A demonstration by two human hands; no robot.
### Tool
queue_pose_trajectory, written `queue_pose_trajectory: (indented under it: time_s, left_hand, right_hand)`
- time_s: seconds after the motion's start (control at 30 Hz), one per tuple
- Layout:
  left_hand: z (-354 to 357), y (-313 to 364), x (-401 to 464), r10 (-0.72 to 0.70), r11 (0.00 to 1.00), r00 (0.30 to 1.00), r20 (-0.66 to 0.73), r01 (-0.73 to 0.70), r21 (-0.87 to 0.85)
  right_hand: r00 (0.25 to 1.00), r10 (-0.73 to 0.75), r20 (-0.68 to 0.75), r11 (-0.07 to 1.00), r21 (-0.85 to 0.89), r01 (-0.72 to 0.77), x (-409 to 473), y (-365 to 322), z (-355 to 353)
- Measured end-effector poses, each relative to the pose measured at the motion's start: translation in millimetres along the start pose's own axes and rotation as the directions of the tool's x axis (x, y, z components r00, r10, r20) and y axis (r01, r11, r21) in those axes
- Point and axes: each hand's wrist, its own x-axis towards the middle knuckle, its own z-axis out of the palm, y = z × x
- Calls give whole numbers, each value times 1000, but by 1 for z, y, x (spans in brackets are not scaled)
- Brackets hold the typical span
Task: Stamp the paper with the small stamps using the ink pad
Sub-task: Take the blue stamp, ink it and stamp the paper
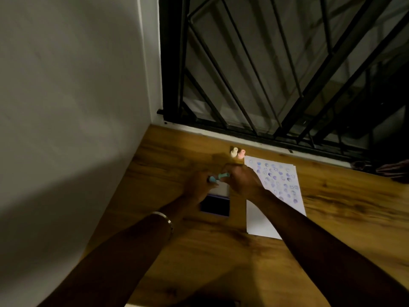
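Dim room, white wall (66,107), black window grille (276,74), wooden table (332,207)

The ink pad (215,206) lies on the counter (332,207), left of the paper (265,220). Two stamps (238,153) stand behind both, near the window grille (265,74). A wall (66,107) stands to the left.

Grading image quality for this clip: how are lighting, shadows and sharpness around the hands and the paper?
Head view: dim, warm light; the left hand and right hand are dark and slightly motion-blurred, so the blue stamp between them reads soft. The paper is the brightest area, its prints visible but fuzzy. Arm shadows fall on the table. Wide-angle distortion slants the window bars.
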Motion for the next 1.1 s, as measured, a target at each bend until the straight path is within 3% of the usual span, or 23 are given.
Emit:
queue_pose_trajectory:
  time_s: [0.2, 0.33, 1.1]
  left_hand:
    - [-16, -11, -15, -45, 999, 981, -187, 43, -15]
    - [-19, -17, -25, -94, 996, 973, -211, 93, -17]
    - [-14, -2, -56, -197, 978, 942, -271, 172, -114]
  right_hand:
    - [986, -24, 165, 998, -50, 33, -30, -7, 8]
    - [977, -97, 188, 985, -120, 121, -40, -17, 25]
    - [982, -152, 109, 972, -160, 169, -41, -19, 45]
